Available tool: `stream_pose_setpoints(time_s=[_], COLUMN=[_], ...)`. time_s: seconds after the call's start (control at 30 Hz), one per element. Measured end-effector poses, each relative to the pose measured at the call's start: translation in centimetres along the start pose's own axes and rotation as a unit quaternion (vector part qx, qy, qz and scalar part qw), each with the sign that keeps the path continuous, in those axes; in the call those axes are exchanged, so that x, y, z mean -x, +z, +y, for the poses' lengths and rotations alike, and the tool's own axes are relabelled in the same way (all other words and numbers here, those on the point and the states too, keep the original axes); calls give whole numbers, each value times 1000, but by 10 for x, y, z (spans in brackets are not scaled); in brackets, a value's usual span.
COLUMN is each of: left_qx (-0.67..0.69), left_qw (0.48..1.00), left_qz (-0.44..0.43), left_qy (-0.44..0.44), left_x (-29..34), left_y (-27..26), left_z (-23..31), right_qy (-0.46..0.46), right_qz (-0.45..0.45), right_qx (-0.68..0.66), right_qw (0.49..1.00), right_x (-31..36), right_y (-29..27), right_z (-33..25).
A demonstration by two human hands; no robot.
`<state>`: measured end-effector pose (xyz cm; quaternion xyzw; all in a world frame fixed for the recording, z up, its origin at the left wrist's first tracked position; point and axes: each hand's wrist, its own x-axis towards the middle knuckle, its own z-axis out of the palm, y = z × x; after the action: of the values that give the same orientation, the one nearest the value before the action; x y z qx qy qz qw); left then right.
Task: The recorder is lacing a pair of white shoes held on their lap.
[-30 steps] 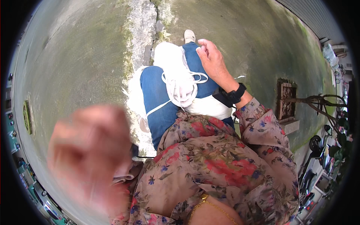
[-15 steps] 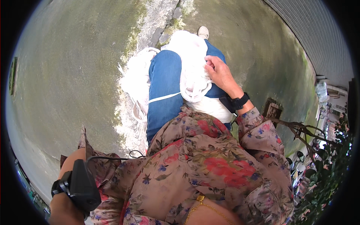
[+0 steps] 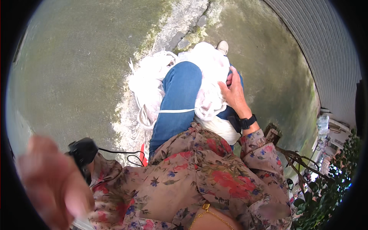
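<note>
A tangled heap of white fabric strip point(image 3: 212, 63) lies over my lap between the thighs, very bright in the light. More of the strip point(image 3: 147, 82) hangs on the far side of my left knee. One narrow length crosses the left thigh of my blue trousers point(image 3: 180, 84). My right hand point(image 3: 234, 92) rests at the right edge of the heap, thumb apart from the fingers, gripping nothing that shows. Up close at the lower left, my left hand point(image 3: 57, 184) is smeared by motion. Its fingers cannot be made out.
A black device point(image 3: 83, 151) with a cable sits on my left wrist, and a black band point(image 3: 247, 122) on the right. Mossy concrete ground point(image 3: 92, 57) surrounds me, with a crack ahead. Leafy branches point(image 3: 326, 191) and a ribbed grey wall point(image 3: 318, 46) stand at the right.
My left hand has come up into view at the lower left. My right hand has shifted slightly and its fingers have spread. The view has moved a little.
</note>
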<state>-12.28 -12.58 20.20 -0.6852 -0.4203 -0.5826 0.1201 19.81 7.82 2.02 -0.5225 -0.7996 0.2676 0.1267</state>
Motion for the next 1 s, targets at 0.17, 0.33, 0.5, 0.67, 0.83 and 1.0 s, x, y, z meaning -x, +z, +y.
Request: stream_pose_setpoints(time_s=[0.17, 0.33, 0.5, 0.67, 0.83, 1.0], left_qx=[186, 2, 30, 41, 102, 60], left_qw=[746, 530, 384, 323, 420, 416], left_qz=[117, -81, 26, -79, -193, -196], left_qy=[-628, -844, -922, -942, -881, -886], left_x=[168, 397, 437, 471, 545, 497], left_y=[101, 129, 189, 241, 202, 191], left_z=[-157, -190, -194, -225, -214, -208], right_qy=[51, 41, 100, 140, 143, 163], right_qz=[-15, -30, -115, -127, -135, -107], right_qx=[-49, -52, -24, -44, -31, 15], right_qw=[997, 997, 988, 981, 980, 981], right_x=[4, 19, 17, 7, -8, -23], right_y=[-5, 7, -2, -19, -8, -2], right_z=[13, 3, 15, 13, -3, -3])
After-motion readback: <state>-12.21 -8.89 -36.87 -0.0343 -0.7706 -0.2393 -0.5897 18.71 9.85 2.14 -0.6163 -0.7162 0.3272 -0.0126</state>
